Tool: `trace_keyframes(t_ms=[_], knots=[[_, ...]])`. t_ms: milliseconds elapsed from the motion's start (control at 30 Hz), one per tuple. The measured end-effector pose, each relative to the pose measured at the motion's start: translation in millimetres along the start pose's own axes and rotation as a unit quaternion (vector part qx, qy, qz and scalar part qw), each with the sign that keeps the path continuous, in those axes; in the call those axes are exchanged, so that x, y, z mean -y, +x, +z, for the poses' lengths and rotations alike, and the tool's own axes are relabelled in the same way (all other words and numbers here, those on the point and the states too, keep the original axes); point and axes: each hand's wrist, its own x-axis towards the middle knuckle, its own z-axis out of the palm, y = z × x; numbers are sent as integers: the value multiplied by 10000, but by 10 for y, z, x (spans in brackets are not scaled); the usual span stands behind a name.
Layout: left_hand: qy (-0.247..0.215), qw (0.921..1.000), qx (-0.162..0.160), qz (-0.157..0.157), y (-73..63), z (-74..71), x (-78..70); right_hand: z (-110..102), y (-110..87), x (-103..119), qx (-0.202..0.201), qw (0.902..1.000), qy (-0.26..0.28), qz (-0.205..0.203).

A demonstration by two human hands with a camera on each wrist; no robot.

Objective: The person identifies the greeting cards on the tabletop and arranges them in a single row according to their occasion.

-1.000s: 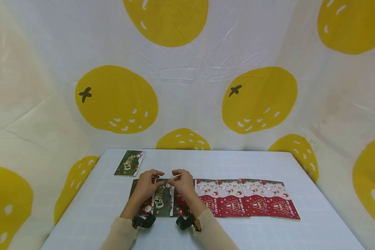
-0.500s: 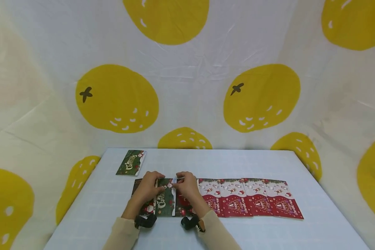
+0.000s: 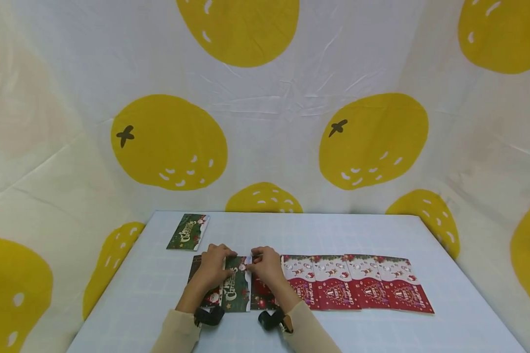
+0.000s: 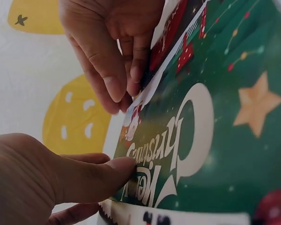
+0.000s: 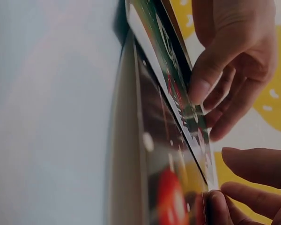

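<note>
Fingers of the left hand (image 3: 214, 267) pinch the green card (image 3: 236, 296) at its far edge, thumb laid on the printed face; I record them as closed onto it. On the right hand (image 3: 268, 267) I note thumb and forefinger parted, the thumb clear of the cards in the right wrist view, a fingertip at the far edge where the green card meets a dark red card (image 3: 260, 296). The green card lies on the worktop (image 3: 459, 318). Left of the green card I find a dark card (image 3: 213, 298), partly covered by the left hand. Right of it, past the dark red card, four red-and-white cards (image 3: 335, 282) overlap in a row. A second Christmas card (image 3: 187, 233), also green, lies apart, beyond the green card and to its left.
</note>
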Motion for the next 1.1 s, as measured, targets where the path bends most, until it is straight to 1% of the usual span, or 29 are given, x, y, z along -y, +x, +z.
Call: trace_keyframes(t_ms=[100,200,267,400,567,600,700,833,1033,1100], knots=[[-6,10000,-29,8,4,10,13,9,3,6,2,10000,-26,39],[-146,9999,-74,44,0,21,33,12,11,19,-7,10000,-94,16],[-265,9996,-108,74,-7,25,40,12,15,27,0,9999,-119,-22],[-362,9991,-171,159,-11,39,51,19,18,27,40,9996,-229,-175],[-571,9969,-418,343,-4,55,53,36,17,22,-12,9985,-461,-292],[-613,9961,-481,404,-2,58,52,40,20,20,-32,9984,-499,-275],[-703,9947,-587,461,1,73,53,45,22,12,-84,9979,-589,-256],[-772,9943,-594,426,-5,87,51,39,24,9,-175,9982,-516,-264],[-847,9933,-592,511,-10,92,42,35,10,4,-311,9987,-209,-357],[-900,9933,-553,460,-16,93,39,38,7,-4,-336,9987,-128,-355]])
